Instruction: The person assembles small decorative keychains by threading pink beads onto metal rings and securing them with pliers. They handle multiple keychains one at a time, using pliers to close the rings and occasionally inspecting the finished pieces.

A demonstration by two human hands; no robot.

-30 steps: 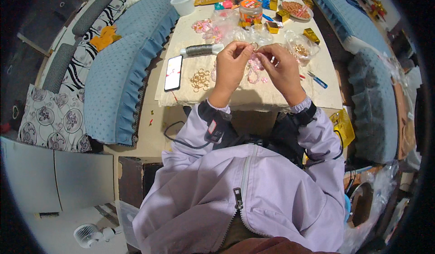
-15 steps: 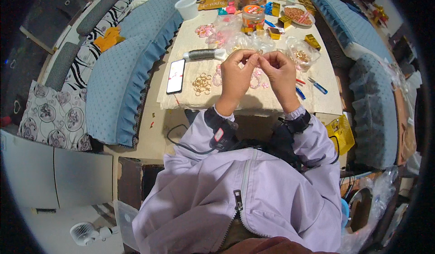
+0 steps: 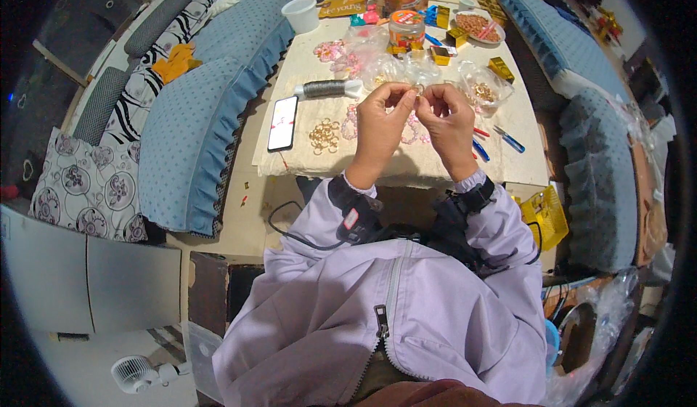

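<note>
Over the near part of the table, my left hand [image 3: 380, 125] and my right hand [image 3: 449, 122] meet at the fingertips. Both are closed in a pinch around a small gold-coloured ring [image 3: 418, 89], mostly covered by the fingers. Pink bead strings [image 3: 349, 125] lie on the cloth below and between my hands. A pile of gold rings [image 3: 324, 137] is left of my left hand. More gold pieces sit in a clear plastic bag [image 3: 496, 96] beyond my right hand.
A phone [image 3: 282, 125] with a lit screen and a spool of grey thread [image 3: 324, 88] lie at left. Blue-handled tweezers or a similar tool [image 3: 510, 140] and a blue pen [image 3: 480, 150] lie at right. Farther back stand a jar [image 3: 406, 29] and a white tub [image 3: 300, 16].
The fingertips have drawn slightly apart, and the gold ring shows a little more between them. Both hands stay over the same spot.
</note>
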